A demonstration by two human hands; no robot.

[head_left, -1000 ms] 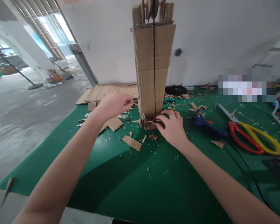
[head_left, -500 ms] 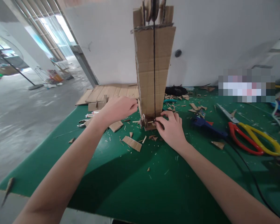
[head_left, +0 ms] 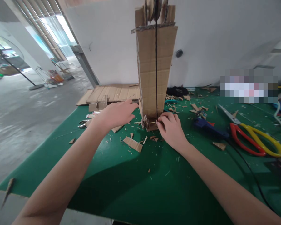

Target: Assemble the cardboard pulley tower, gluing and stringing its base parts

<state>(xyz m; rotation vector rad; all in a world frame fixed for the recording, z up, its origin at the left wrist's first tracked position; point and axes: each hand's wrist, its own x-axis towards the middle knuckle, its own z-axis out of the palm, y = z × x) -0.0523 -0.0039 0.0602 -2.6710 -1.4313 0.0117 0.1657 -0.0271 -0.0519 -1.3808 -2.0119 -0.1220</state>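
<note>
A tall cardboard tower [head_left: 148,75] is being supported upright in the middle of a green tabletop [head_left: 140,193], toward the far side, where a white wall [head_left: 107,47] is being met. Broad open surface, dotted with small scraps, is being left between the tower's foot and the table's near edge; the room at right is being taken up by scissors [head_left: 237,122] with red and yellow handles and a dark blue corded tool [head_left: 210,128]. The tower's flat, creased brown front is being crossed from top to bottom by a straight black cord [head_left: 156,75]. At the foot, a small round wheel [head_left: 145,122] is being carried on a thin pale stick [head_left: 152,122]. By the right hand [head_left: 173,131], thumb and fingertips drawn together, the cord's lower end is being pinched beside the stick; whether the stick is also being gripped cannot be told. The left hand [head_left: 115,115], loosely open with thumb apart, is being held near the tower's lower left side, nothing visibly grasped. Round discs [head_left: 151,9] at the tower's top are being cut off by the upper edge of the view.
</note>
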